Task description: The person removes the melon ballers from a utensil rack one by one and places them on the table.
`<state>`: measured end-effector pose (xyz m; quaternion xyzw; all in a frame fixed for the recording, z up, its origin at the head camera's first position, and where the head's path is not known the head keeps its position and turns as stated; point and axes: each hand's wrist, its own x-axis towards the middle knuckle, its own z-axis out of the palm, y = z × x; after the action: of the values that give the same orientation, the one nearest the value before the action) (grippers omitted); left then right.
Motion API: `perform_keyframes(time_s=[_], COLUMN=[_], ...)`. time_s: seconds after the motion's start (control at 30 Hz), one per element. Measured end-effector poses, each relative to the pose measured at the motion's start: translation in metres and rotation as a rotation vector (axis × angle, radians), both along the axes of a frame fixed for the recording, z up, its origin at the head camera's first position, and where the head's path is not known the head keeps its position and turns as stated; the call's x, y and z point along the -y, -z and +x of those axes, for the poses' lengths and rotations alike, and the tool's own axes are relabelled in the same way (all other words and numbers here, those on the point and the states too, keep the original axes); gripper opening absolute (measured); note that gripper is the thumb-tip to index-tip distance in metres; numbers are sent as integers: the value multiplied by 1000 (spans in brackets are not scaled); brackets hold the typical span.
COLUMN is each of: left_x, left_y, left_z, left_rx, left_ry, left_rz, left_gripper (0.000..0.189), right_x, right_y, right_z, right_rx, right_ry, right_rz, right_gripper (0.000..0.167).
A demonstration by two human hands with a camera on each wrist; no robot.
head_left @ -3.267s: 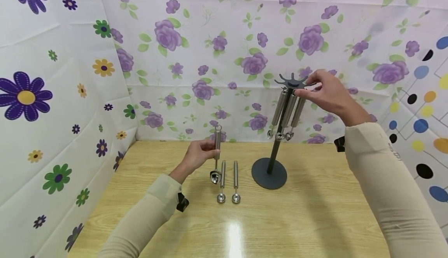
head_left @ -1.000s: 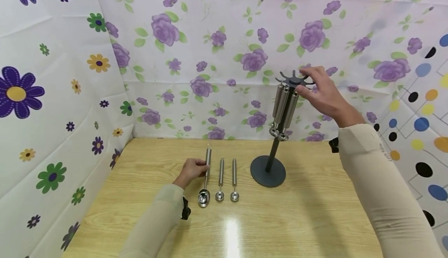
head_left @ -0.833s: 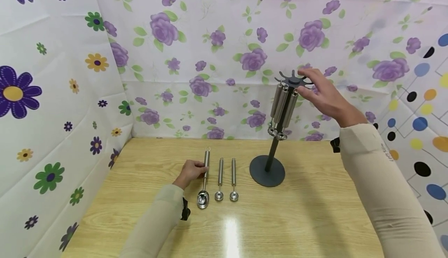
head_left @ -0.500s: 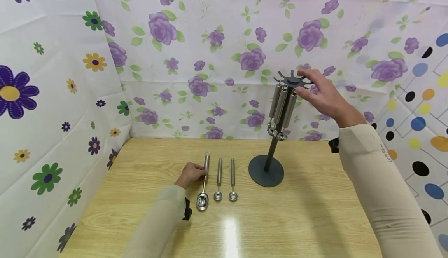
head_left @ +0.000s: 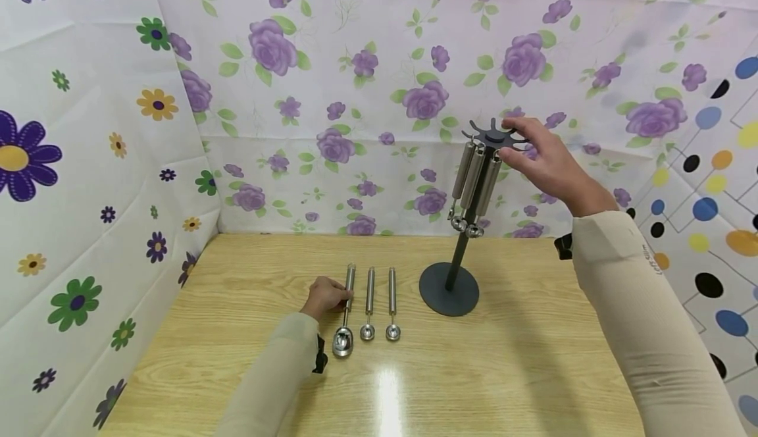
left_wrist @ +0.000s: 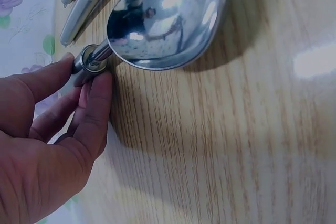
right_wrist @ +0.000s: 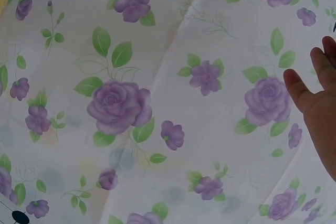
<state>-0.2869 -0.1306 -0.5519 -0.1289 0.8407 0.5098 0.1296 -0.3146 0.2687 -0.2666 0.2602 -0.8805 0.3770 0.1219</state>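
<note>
My left hand (head_left: 324, 297) pinches the steel handle of an ice cream scoop (head_left: 343, 343) low at the table. In the left wrist view, thumb and fingertips grip the handle near its bowl end, and the oval scoop bowl (left_wrist: 168, 24) faces up. To its right lie two smaller melon ballers, one (head_left: 367, 332) beside the other (head_left: 393, 332), handles pointing away. My right hand (head_left: 547, 164) is at the top of a dark hook rack (head_left: 449, 302), thumb and forefinger spread apart near its hooks. Several steel-handled tools (head_left: 472, 183) hang there, small bowls downward.
The rack's round base stands on the wooden table (head_left: 474, 384) right of the loose tools. A flowered cloth (head_left: 355, 95) rises behind the table's back edge. Patterned cloths hang at left and right.
My left hand has lowered the scoop from upright in the air to the table, left of the melon ballers, and drawn it slightly nearer. My right thumb and forefinger have parted; the hanging tools have shifted.
</note>
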Motion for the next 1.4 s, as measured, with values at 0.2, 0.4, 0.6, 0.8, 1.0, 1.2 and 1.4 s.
perform_keyframes(time_s=[0.2, 0.4, 0.6, 0.8, 1.0, 1.2, 1.4], left_x=[0, -2, 1, 5, -3, -18, -32], left_y=[-1, 0, -4, -17, -41, -71, -92], left_z=[-1, -2, 1, -2, -9, -9, -12], left_rx=[0, -2, -25, -86, -159, -190, -247], left_ry=[-5, -11, 0, 20, 100, 120, 171], left_rz=[-24, -29, -57, -116, -62, 74, 85], left_gripper=[19, 18, 16, 32, 42, 39, 37], right_x=[0, -1, 0, -2, -4, -2, -2], right_y=[1, 1, 2, 1, 2, 2, 2], right_z=[0, 1, 1, 3, 4, 4, 4], right_rx=[-3, -5, -29, -19, -17, -4, -15], right_ry=[-2, -1, -14, -6, 7, 7, 20], right_rz=[0, 2, 6, 16, 13, 6, 4], right_gripper=[66, 66, 64, 66, 65, 62, 62])
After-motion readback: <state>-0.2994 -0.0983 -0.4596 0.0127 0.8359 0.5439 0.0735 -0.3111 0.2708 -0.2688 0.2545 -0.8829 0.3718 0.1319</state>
